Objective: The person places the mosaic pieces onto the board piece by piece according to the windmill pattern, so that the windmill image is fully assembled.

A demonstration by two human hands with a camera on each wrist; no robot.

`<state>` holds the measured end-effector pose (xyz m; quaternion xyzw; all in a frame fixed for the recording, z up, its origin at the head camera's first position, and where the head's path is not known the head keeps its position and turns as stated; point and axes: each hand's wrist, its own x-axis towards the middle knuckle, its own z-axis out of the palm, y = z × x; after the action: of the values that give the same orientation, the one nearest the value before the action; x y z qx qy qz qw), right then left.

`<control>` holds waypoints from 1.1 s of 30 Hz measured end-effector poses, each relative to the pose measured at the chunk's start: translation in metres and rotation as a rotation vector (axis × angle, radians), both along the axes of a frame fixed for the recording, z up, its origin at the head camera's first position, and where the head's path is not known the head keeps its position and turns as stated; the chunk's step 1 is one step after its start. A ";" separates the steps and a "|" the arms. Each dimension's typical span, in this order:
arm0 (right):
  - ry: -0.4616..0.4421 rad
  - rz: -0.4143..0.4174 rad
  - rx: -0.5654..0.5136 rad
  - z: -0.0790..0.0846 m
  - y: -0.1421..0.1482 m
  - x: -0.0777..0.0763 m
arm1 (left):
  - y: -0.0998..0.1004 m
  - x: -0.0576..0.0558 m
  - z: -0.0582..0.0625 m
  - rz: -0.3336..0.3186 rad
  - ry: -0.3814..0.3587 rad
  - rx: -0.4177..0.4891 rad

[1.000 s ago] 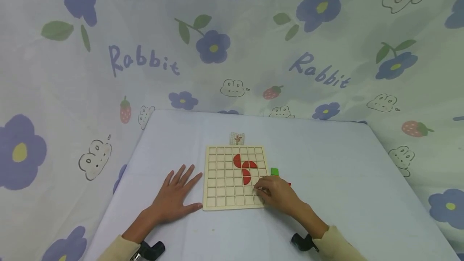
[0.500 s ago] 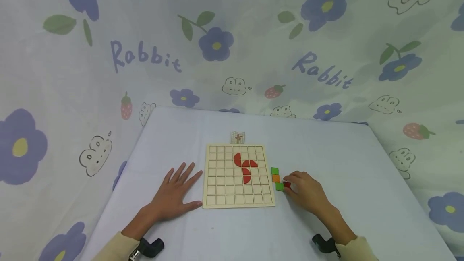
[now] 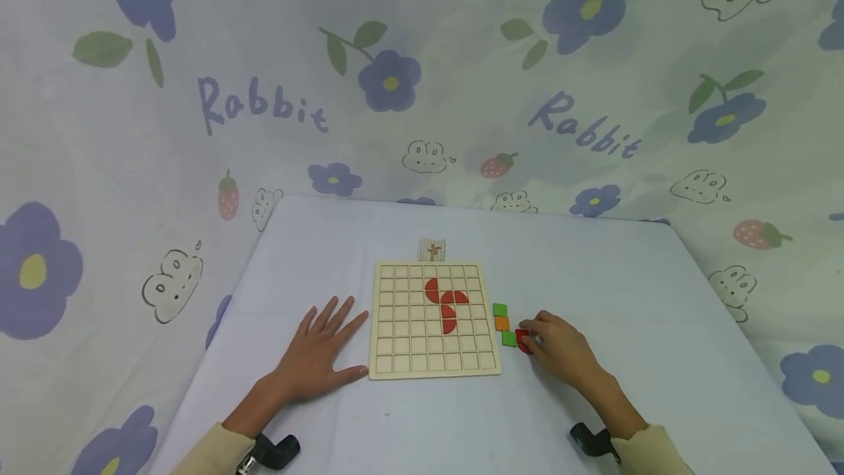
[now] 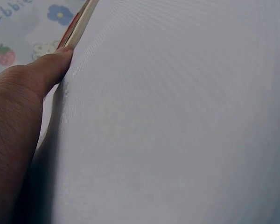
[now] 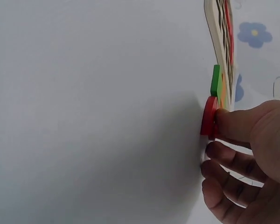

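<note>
My left hand lies flat with spread fingers on the white cloth, its thumb tip at the left edge of a wooden grid board. In the left wrist view the thumb touches the board's side. Several red quarter-circle pieces sit in the grid's squares. Right of the board, my right hand pinches a loose red piece with a curved edge between thumb and fingers, close to the cloth. The fingers partly hide it; another bit of red shows behind it.
Beside the board's right edge lie a green square, an orange square and a second green square. A small pattern card lies behind the board. A patterned curtain hangs past the table's far edge.
My right hand has moved right, from over the board's lower right to the loose pieces. Over the last half second its fingers have shifted slightly on the red piece. The left hand stays put.
</note>
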<state>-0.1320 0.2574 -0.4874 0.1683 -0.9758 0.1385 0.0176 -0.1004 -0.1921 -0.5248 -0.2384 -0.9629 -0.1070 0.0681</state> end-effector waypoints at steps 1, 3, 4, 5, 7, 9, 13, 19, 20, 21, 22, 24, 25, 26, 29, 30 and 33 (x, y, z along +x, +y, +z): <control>-0.015 -0.002 -0.017 0.000 -0.001 -0.001 | 0.000 0.000 0.000 0.002 -0.005 -0.004; -0.055 -0.011 -0.063 0.001 -0.002 -0.004 | -0.001 0.000 -0.001 0.004 -0.018 -0.010; -0.080 -0.019 -0.087 0.002 -0.003 -0.004 | -0.001 0.000 -0.002 0.004 -0.023 -0.012; -0.106 -0.031 -0.108 0.003 -0.004 -0.005 | -0.001 0.000 -0.003 0.004 -0.026 -0.014; -0.151 -0.048 -0.143 0.004 -0.005 -0.006 | -0.001 0.000 -0.003 0.006 -0.024 -0.016; -0.182 -0.056 -0.165 0.004 -0.005 -0.007 | -0.001 0.000 -0.003 0.008 -0.020 -0.018; -0.206 -0.054 -0.188 0.005 -0.005 -0.007 | -0.001 0.000 -0.003 0.012 -0.010 -0.013; -0.230 -0.063 -0.233 0.004 -0.002 -0.004 | 0.000 0.000 -0.003 0.004 0.019 0.007; -0.234 -0.060 -0.248 0.004 -0.001 -0.003 | 0.000 0.001 -0.003 0.004 0.017 0.010; -0.238 -0.053 -0.259 0.005 0.000 -0.003 | 0.000 0.001 -0.003 0.004 0.012 0.010; -0.243 -0.049 -0.268 0.006 0.000 -0.003 | 0.000 0.001 -0.003 0.004 0.009 0.011; -0.258 -0.040 -0.289 0.008 0.002 -0.003 | 0.000 0.000 -0.003 0.004 -0.003 0.011; -0.265 -0.036 -0.305 0.010 0.003 -0.004 | 0.000 0.000 -0.003 0.003 -0.007 0.011; -0.268 -0.034 -0.317 0.012 0.003 -0.005 | 0.000 0.000 -0.003 0.002 -0.008 0.010; -0.229 -0.027 -0.346 0.017 0.004 -0.011 | 0.000 0.000 -0.001 0.000 0.000 0.014; -0.202 -0.022 -0.355 0.019 0.003 -0.014 | 0.000 0.000 0.000 -0.001 0.003 0.016; -0.110 0.007 -0.380 0.027 -0.002 -0.025 | 0.000 0.001 0.002 -0.001 0.007 0.022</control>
<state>-0.1573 0.2551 -0.4602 0.1576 -0.9310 0.3292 -0.0045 -0.0996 -0.1919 -0.5224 -0.2385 -0.9613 -0.1168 0.0738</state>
